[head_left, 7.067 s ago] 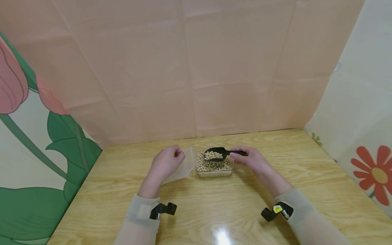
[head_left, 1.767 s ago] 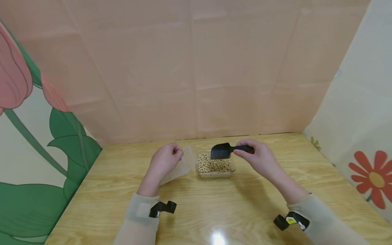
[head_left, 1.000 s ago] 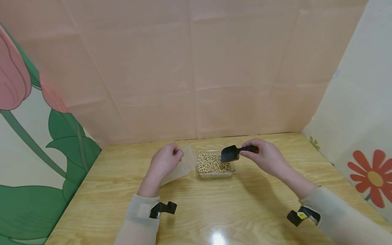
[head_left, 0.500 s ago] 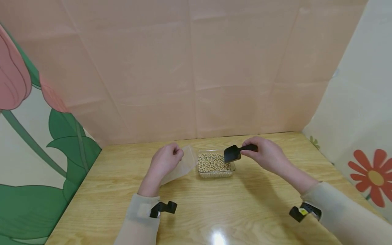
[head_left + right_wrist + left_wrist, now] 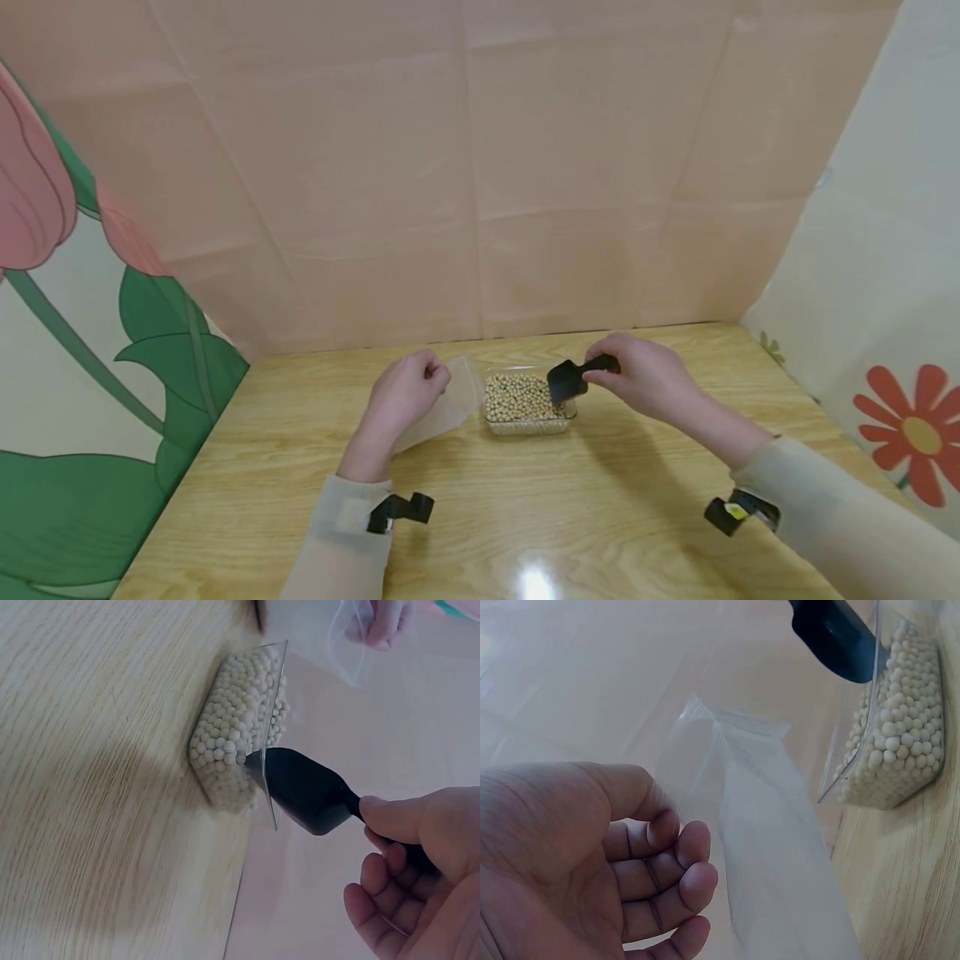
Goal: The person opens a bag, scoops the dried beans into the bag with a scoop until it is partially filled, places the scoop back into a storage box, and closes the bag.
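A clear plastic box [image 5: 527, 427] full of pale round soybeans [image 5: 517, 397] stands on the table. My right hand [image 5: 647, 375] pinches the handle of a black scoop [image 5: 567, 381] between thumb and fingers. The scoop's blade slants down over the box's right side, its tip at the beans in the right wrist view. To the left of the box, my left hand [image 5: 408, 387] pinches the top edge of a translucent zip bag [image 5: 769, 825]. The bag hangs upright, its mouth parted near the fingers, and nothing shows inside it.
A wood-grain table [image 5: 480, 517] lies beneath everything. Behind it hangs a pinkish sheet [image 5: 465, 208]; walls with painted flowers flank both sides. Each wrist carries a black camera mount, such as the left one [image 5: 401, 510].
Seven seconds ago the scoop held soybeans above the box; it has since turned over, moved right and dipped its tip to the beans. The left hand and bag have stayed almost still.
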`<state>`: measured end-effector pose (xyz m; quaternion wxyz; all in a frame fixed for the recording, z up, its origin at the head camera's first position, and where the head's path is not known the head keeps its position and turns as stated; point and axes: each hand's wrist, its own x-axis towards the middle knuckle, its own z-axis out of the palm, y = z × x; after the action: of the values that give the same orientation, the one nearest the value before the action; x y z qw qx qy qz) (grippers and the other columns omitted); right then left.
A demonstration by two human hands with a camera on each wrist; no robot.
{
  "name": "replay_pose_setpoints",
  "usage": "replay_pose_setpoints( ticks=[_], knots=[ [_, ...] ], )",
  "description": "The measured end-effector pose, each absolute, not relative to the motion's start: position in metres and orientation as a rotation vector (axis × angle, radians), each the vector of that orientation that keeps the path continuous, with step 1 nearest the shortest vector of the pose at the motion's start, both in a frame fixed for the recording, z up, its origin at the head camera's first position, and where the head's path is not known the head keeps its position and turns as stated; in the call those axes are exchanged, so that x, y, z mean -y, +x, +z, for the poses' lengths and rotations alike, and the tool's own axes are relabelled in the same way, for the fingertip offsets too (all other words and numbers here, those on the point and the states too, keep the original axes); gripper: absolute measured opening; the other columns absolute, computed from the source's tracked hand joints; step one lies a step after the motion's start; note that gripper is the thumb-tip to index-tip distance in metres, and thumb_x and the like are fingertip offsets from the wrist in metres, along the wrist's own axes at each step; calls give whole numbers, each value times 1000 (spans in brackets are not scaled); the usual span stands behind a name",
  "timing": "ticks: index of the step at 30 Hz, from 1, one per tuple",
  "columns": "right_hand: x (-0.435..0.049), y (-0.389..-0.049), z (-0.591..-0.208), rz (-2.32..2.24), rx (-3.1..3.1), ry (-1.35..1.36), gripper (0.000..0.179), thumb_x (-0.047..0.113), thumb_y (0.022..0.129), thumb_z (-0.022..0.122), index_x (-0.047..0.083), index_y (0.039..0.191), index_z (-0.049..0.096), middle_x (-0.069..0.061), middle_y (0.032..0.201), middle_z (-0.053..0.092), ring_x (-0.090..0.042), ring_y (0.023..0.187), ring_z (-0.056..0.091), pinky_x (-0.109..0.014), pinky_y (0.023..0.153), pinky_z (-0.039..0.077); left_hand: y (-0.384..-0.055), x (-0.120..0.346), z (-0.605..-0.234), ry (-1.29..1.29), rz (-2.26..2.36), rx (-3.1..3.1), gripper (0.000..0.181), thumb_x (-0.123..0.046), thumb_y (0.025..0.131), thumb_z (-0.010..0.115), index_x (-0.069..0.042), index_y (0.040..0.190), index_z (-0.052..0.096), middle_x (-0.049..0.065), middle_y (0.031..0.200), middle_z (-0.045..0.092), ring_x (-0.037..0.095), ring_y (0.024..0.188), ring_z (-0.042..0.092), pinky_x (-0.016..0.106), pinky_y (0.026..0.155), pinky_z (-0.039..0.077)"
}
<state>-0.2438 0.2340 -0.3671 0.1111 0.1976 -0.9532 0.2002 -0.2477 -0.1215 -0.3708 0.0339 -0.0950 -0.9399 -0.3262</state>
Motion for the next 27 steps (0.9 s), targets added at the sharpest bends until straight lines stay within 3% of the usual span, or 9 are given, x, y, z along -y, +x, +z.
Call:
replay_pose_setpoints(
  ticks=[14, 27],
  knots=[
    [-226, -248, -376, 641, 2830, 598, 16, 23, 98, 85, 12, 108, 81, -3, 100, 77, -14, 73, 60, -38, 64, 47, -246, 123, -371, -288, -1010, 2890, 20, -17, 109, 57, -14, 92, 66, 0, 85, 67, 21, 65, 51, 36, 62, 41],
    [-223, -251, -390, 832, 2888, 523, 24, 25, 102, 81, 8, 118, 80, -10, 113, 78, -18, 79, 63, -39, 68, 50, -247, 123, -370, -277, -1014, 2894, 20, -18, 109, 57, -14, 92, 67, 0, 86, 68, 21, 66, 52, 36, 63, 41]
  ],
)
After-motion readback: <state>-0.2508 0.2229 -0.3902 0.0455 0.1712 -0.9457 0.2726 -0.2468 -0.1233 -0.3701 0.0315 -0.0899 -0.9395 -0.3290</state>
